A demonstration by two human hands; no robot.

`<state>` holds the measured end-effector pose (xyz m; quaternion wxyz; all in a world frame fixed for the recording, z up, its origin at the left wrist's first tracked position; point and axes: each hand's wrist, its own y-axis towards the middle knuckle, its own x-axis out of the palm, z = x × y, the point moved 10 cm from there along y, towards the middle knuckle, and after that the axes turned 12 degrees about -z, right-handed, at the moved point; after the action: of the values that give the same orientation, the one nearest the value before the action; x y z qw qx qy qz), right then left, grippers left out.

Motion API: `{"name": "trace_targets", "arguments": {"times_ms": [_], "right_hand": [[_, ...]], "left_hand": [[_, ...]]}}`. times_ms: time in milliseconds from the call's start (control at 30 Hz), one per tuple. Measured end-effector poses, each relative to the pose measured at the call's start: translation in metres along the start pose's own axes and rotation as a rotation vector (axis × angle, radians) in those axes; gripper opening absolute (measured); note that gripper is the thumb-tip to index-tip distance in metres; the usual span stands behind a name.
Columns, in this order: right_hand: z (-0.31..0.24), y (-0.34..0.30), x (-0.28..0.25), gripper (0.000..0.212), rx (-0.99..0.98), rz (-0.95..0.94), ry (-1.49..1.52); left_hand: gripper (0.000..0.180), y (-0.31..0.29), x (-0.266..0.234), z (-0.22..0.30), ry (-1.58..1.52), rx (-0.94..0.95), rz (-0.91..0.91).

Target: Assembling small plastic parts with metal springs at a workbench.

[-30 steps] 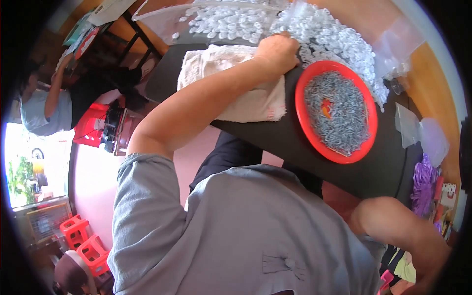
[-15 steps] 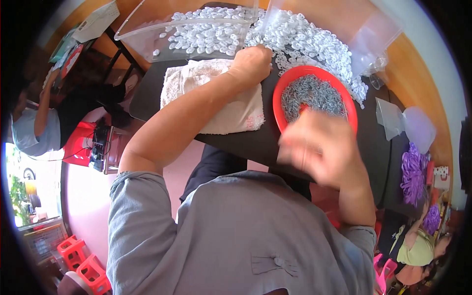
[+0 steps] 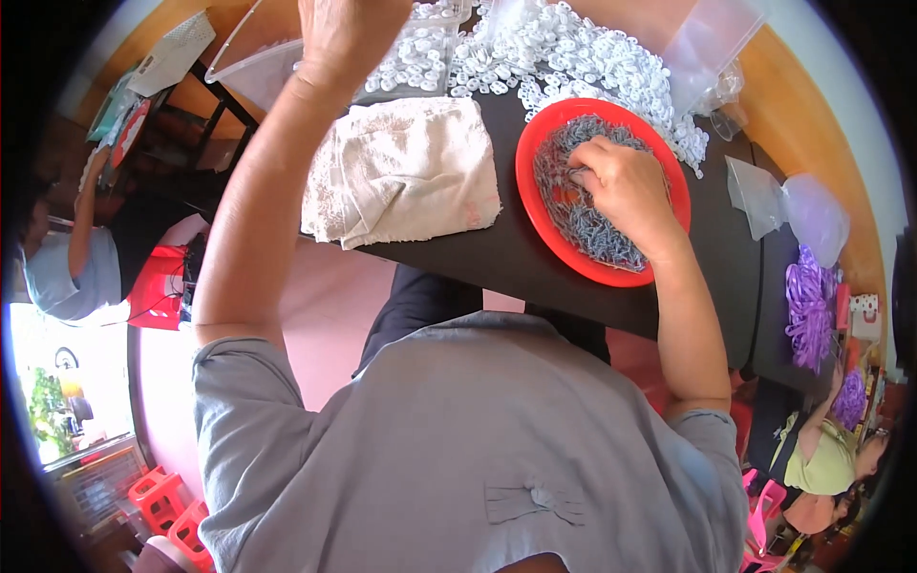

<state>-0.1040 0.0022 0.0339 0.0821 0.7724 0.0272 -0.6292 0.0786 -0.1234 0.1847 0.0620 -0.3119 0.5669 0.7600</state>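
Note:
My right hand [image 3: 623, 187] reaches into a red bowl [image 3: 528, 196] with its thumb and fingers pinched together among many small grey metal screws [image 3: 594, 229]. Whatever it pinches is too small to make out. At the far left of the table my left hand [image 3: 349, 33] is raised over a clear plastic bin [image 3: 272, 65]. The top edge of the picture cuts off its fingers. Small white oval plastic pieces [image 3: 592, 55] lie heaped behind the bowl, and more of them are in the bin. Between my arms rests a folded cream cloth [image 3: 411, 162].
Clear plastic bags [image 3: 755, 196] lie at the table's right side, near purple ribbon bundles [image 3: 808, 310]. A person [image 3: 72, 258] sits at the far left and another person [image 3: 826, 458] at the lower right. Red stools [image 3: 158, 497] stand at lower left.
My left hand has moved left and away from me, from the white pieces beyond the cloth to over the bin. The right hand has gone from the bowl's near edge into the screws.

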Motion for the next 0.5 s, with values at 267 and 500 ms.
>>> {"name": "trace_targets", "arguments": {"times_ms": [267,500], "right_hand": [[0.024,-0.011,-0.021,0.008,0.035,0.157,0.360],[0.028,-0.009,-0.019,0.011,0.034,0.146,0.431]], "left_hand": [[0.004,-0.034,0.088,0.030,-0.189,0.076,-0.237],[0.013,-0.077,0.214,0.009,-0.346,-0.199,-0.821]]}}
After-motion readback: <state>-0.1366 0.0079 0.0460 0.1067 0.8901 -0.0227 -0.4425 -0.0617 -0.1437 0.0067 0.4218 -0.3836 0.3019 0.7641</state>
